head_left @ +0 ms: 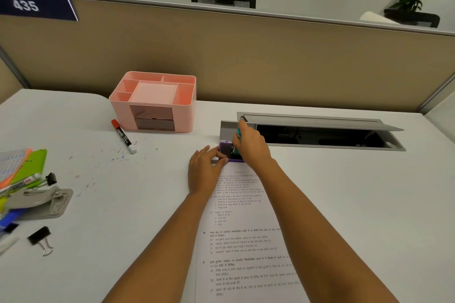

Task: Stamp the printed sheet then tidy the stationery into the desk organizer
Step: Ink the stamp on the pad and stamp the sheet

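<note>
The right hand point(248, 146) has its grip closed round a small teal-topped stamp point(238, 130), pressed down onto the purple ink pad point(227, 152); how much of the stamp touches the pad is hidden by the fingers. The left hand point(205, 170) pinches the ink pad's near left edge, steadying it. The ink pad sits at the far edge of one printed sheet point(242, 241), which lies flat on the white surface point(123, 204) towards the person. Left of the ink pad and further back stands one pink desk organizer point(154, 102), and just beside its front left corner lies one red-capped marker point(123, 136). Well to the left of the ink pad lie two black binder clips point(40, 238) point(50, 179), one grey hole punch point(46, 202) and a loose pile of coloured stationery point(17, 170).
</note>
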Action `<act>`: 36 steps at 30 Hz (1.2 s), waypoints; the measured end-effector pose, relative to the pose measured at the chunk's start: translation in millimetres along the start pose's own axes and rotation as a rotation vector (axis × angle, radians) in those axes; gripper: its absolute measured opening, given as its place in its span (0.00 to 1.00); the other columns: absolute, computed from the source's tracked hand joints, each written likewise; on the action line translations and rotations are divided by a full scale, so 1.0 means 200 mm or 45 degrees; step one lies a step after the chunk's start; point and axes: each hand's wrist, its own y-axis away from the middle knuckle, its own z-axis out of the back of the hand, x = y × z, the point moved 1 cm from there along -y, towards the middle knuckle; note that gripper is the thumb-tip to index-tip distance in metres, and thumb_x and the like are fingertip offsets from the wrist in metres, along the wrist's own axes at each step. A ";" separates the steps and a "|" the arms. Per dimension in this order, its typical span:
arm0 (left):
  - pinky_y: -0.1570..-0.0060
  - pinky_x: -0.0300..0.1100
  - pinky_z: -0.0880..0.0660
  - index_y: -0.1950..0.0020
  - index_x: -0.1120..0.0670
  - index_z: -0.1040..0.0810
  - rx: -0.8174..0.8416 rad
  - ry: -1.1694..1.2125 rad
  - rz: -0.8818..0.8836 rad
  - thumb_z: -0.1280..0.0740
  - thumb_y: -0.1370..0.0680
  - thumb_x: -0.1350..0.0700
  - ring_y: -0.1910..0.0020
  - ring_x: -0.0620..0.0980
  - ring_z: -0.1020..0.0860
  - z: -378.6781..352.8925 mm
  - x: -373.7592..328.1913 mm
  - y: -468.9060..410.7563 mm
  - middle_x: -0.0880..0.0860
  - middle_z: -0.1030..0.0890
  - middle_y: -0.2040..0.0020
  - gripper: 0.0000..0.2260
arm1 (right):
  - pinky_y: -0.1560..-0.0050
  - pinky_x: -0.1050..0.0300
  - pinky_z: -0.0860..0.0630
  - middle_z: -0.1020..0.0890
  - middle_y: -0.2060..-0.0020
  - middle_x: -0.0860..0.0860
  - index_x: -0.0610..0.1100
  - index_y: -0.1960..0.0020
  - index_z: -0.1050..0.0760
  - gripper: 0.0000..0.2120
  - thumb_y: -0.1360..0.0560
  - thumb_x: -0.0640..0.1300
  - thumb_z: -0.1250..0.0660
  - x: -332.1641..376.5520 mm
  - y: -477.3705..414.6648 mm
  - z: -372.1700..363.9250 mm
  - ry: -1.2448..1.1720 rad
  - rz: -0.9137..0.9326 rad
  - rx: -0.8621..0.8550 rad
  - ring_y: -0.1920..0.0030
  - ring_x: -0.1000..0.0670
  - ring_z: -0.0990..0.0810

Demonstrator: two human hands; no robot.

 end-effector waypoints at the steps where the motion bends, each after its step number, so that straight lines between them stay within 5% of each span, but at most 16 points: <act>1: 0.30 0.52 0.38 0.44 0.52 0.20 0.000 0.001 0.002 0.33 0.25 0.48 0.28 0.56 0.36 0.00 0.00 0.00 0.54 0.29 0.30 0.13 | 0.51 0.51 0.22 0.22 0.45 0.40 0.40 0.37 0.35 0.15 0.21 0.45 0.40 0.00 0.00 0.00 -0.001 -0.005 0.002 0.50 0.42 0.20; 15: 0.30 0.53 0.38 0.41 0.53 0.21 -0.001 0.006 0.024 0.33 0.25 0.48 0.28 0.56 0.36 0.00 0.00 0.00 0.54 0.30 0.29 0.15 | 0.56 0.55 0.23 0.21 0.49 0.41 0.41 0.41 0.34 0.12 0.21 0.45 0.40 -0.03 0.08 -0.02 -0.038 0.000 -0.068 0.56 0.46 0.23; 36: 0.30 0.54 0.38 0.40 0.52 0.21 -0.005 -0.014 0.032 0.34 0.25 0.47 0.28 0.56 0.36 -0.01 0.00 0.00 0.54 0.30 0.29 0.16 | 0.53 0.54 0.23 0.21 0.47 0.41 0.42 0.36 0.35 0.16 0.21 0.47 0.40 -0.01 0.02 -0.01 0.036 -0.005 -0.029 0.52 0.43 0.20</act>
